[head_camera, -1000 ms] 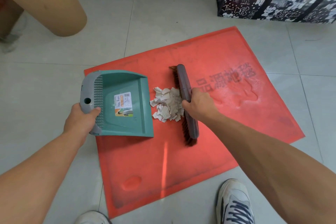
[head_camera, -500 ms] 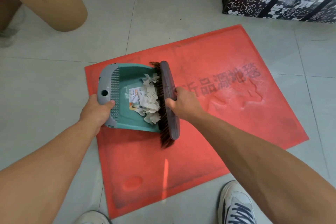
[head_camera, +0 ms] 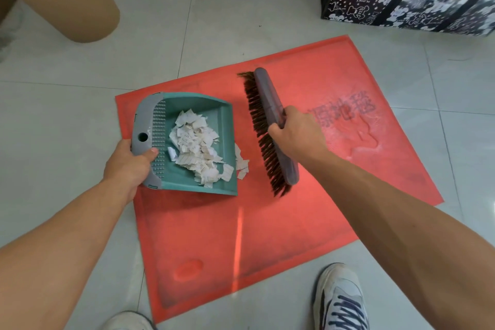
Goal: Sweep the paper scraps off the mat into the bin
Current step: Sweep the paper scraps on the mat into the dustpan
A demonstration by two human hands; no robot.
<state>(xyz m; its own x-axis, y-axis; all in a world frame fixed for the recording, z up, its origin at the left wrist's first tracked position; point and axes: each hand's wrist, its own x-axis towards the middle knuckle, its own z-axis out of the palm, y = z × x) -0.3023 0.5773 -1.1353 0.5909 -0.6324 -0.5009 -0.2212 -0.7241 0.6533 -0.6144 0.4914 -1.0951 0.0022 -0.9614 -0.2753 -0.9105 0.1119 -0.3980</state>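
The left hand [head_camera: 126, 166] is curled round the grey rear edge of the dustpan [head_camera: 182, 182], which sits on the far-left part of the mat [head_camera: 267, 236]. Most scraps [head_camera: 194, 142] are heaped inside the pan, and a few spill over its right lip. The right hand [head_camera: 294, 134] grips the brush [head_camera: 267, 99] just right of the pan, bristles facing left.

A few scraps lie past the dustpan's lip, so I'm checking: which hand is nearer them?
Right. The right hand, holding the brush, is just right of the scraps; the left hand grips the dustpan handle on the pan's far side.
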